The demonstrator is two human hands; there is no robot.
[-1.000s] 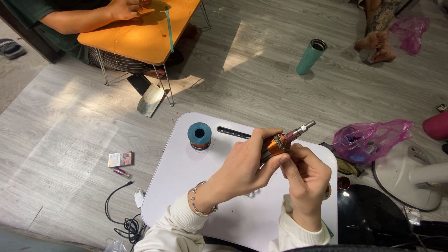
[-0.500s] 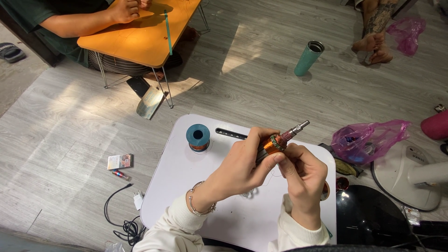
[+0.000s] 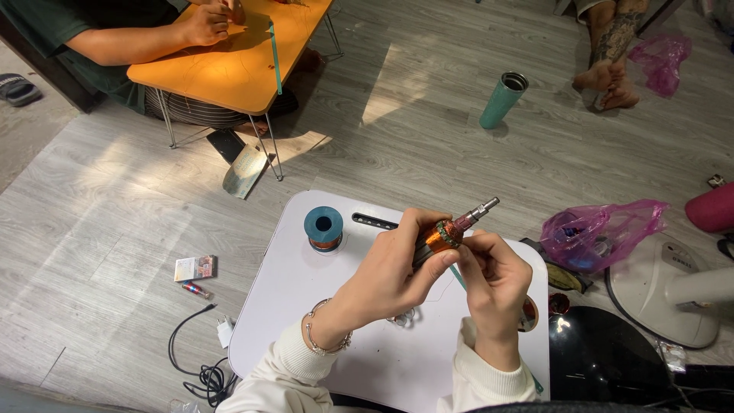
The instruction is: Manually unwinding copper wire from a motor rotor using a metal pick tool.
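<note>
Both hands grip the rotor (image 3: 453, 229) above the table's (image 3: 306, 321) far edge: left hand (image 3: 390, 268) around its lower-left body, right hand (image 3: 493, 271) pinching beneath; shaft points up-right.

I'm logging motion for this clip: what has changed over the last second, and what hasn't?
Almost nothing. The left hand still grips the copper-wound shaft, and the right hand still pinches just below the coil; neither let go nor took anything new. The view drifted slightly, nothing more. The wire spool stays put on the white table.
</note>
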